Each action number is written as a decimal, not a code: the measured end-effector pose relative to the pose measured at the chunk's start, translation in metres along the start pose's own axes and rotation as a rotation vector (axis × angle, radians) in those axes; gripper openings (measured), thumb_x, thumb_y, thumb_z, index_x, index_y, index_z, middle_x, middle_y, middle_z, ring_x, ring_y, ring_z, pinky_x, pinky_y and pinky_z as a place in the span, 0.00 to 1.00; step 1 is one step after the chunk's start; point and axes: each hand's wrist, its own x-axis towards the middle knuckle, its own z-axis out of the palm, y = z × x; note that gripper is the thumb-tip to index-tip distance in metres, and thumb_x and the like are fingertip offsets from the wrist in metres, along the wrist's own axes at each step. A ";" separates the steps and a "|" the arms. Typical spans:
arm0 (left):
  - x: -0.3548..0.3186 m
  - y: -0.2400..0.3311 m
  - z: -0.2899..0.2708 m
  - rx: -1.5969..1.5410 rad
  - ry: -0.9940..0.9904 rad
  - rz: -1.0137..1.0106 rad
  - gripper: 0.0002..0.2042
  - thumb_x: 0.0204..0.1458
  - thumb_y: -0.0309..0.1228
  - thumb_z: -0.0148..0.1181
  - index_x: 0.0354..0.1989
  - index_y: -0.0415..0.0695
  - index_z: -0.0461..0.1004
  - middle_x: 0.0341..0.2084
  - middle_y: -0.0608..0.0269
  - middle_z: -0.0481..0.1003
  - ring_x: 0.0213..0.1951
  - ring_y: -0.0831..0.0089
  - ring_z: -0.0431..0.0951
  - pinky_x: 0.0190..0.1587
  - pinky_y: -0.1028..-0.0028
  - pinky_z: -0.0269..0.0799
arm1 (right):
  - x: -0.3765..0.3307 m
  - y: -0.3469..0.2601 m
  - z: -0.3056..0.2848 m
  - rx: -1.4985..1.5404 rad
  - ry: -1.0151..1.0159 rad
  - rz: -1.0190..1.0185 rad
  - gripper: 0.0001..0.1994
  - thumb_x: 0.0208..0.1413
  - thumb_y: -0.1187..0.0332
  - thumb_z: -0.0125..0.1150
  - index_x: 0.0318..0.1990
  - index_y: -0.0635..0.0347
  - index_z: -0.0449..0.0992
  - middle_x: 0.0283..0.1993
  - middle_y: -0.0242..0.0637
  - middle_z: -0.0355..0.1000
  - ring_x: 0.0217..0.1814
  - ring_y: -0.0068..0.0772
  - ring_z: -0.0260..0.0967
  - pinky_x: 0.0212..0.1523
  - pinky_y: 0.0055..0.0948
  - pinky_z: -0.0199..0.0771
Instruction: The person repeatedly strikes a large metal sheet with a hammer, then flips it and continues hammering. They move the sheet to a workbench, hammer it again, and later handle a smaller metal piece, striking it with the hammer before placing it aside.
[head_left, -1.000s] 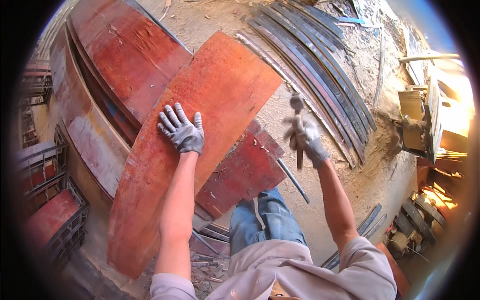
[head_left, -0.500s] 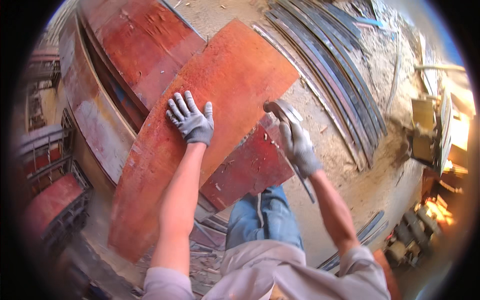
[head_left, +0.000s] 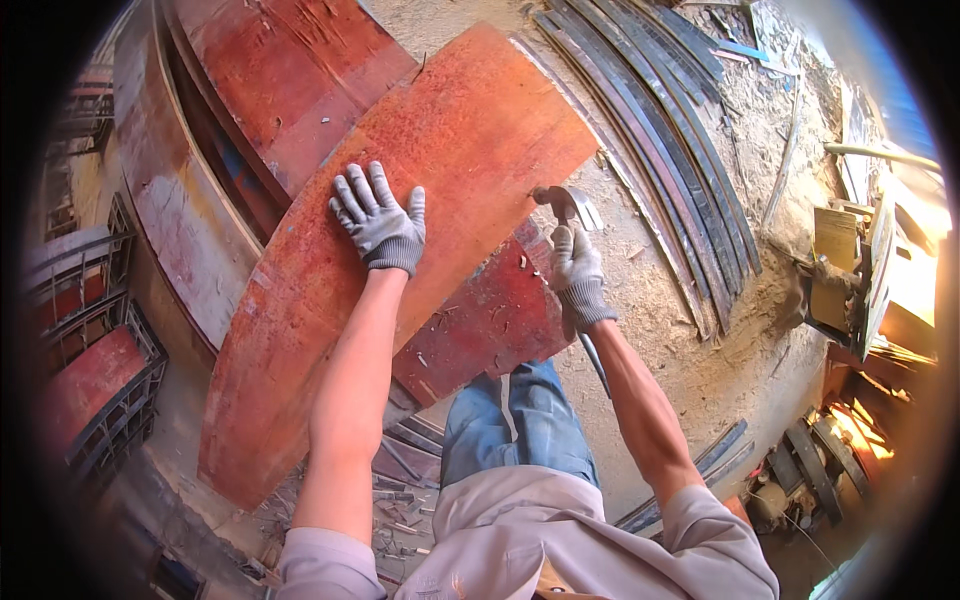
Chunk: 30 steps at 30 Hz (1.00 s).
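A long orange-red board lies slantwise in front of me, on top of a darker red panel that sticks out below its near right edge. My gloved left hand rests on the board's middle, palm down with the fingers spread. In my gloved right hand, the fingers are wrapped round a claw hammer. Its striking face meets the board's right edge or hovers just by it; I cannot tell which. The claw points right, and the lower handle shows below my fist.
More large reddish panels lie beyond the board at the upper left, beside a pale-stained one. Long dark strips are stacked on the ground at right. Metal racks stand far left. Scrap pieces are heaped at lower right.
The hammer and my right hand have shifted slightly up and left, the handle standing more upright. My left hand stays flat on the board.
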 end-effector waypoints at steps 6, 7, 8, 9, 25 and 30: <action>-0.003 -0.008 0.011 -0.008 0.013 -0.011 0.43 0.65 0.61 0.49 0.78 0.43 0.52 0.78 0.43 0.50 0.79 0.41 0.45 0.77 0.40 0.38 | 0.005 0.024 0.038 0.195 0.319 -0.422 0.25 0.77 0.49 0.43 0.55 0.66 0.71 0.42 0.42 0.74 0.39 0.27 0.69 0.42 0.32 0.72; -0.001 -0.008 0.013 0.043 -0.021 -0.026 0.43 0.65 0.61 0.50 0.78 0.43 0.52 0.78 0.43 0.50 0.79 0.42 0.45 0.77 0.40 0.38 | 0.006 0.020 0.038 0.011 0.167 -0.394 0.26 0.76 0.49 0.44 0.59 0.67 0.70 0.51 0.45 0.73 0.48 0.33 0.70 0.50 0.36 0.71; 0.001 -0.008 0.013 0.002 -0.008 -0.019 0.43 0.65 0.61 0.49 0.79 0.43 0.52 0.78 0.43 0.50 0.79 0.42 0.44 0.77 0.40 0.37 | 0.008 0.016 0.038 -0.107 0.023 -0.295 0.28 0.76 0.49 0.44 0.64 0.68 0.68 0.59 0.49 0.72 0.58 0.39 0.70 0.59 0.39 0.70; 0.001 -0.008 0.012 -0.023 -0.006 -0.016 0.43 0.65 0.62 0.48 0.79 0.43 0.51 0.79 0.43 0.49 0.79 0.42 0.44 0.77 0.40 0.37 | 0.009 0.011 0.035 -0.067 0.010 -0.339 0.30 0.75 0.49 0.45 0.68 0.69 0.67 0.67 0.52 0.71 0.68 0.45 0.70 0.67 0.42 0.69; 0.001 -0.001 0.006 -0.051 -0.072 -0.006 0.44 0.63 0.63 0.49 0.78 0.41 0.53 0.78 0.41 0.49 0.79 0.40 0.42 0.78 0.38 0.34 | 0.025 -0.025 0.006 -0.312 -0.270 0.184 0.23 0.73 0.59 0.50 0.71 0.59 0.67 0.62 0.68 0.70 0.53 0.68 0.76 0.52 0.50 0.79; 0.011 -0.003 0.001 -0.098 0.076 0.044 0.44 0.63 0.62 0.51 0.77 0.40 0.56 0.77 0.40 0.52 0.78 0.41 0.47 0.77 0.38 0.37 | 0.046 -0.032 -0.001 -0.029 -0.081 -0.325 0.21 0.75 0.56 0.48 0.70 0.47 0.72 0.66 0.53 0.73 0.60 0.51 0.78 0.61 0.43 0.77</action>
